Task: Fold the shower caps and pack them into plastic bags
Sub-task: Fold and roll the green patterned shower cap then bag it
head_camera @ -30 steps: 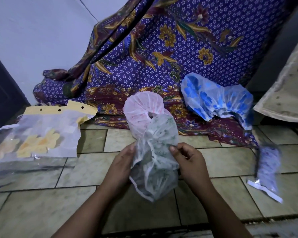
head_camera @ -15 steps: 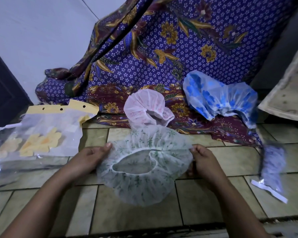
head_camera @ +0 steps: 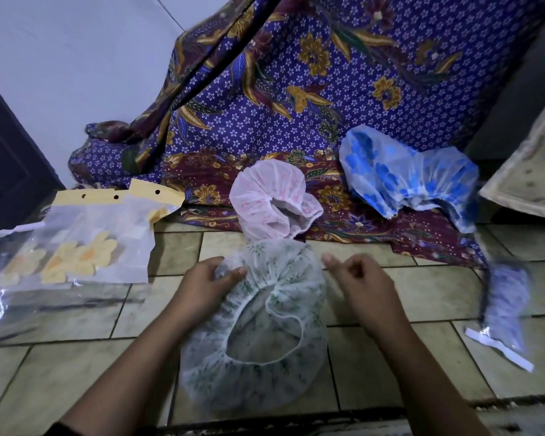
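Note:
A white shower cap with a green leaf print (head_camera: pixel 258 382) lies on the tiled floor in front of me, its elastic opening facing up. My left hand (head_camera: pixel 203 283) pinches the cap's far left edge. My right hand (head_camera: pixel 356 281) hovers just right of the cap with fingers loosely curled, holding nothing. Behind it sit a pink-printed cap (head_camera: pixel 269 199) and a blue-flowered cap (head_camera: pixel 406 177) on the batik cloth. A clear plastic bag with a yellow header (head_camera: pixel 101 234) holds a yellow-flowered cap at the left.
A purple floral batik cloth (head_camera: pixel 296 89) drapes down the back and onto the floor. Another clear bag (head_camera: pixel 10 309) lies flat at the far left. A packed bag with a blue-printed cap (head_camera: pixel 505 309) lies at the right. A pale mat edge (head_camera: pixel 529 171) shows upper right.
The green-print cap was held bunched up, then stretched wide between both hands; now it lies on the floor, my right hand has let go and my left keeps its edge.

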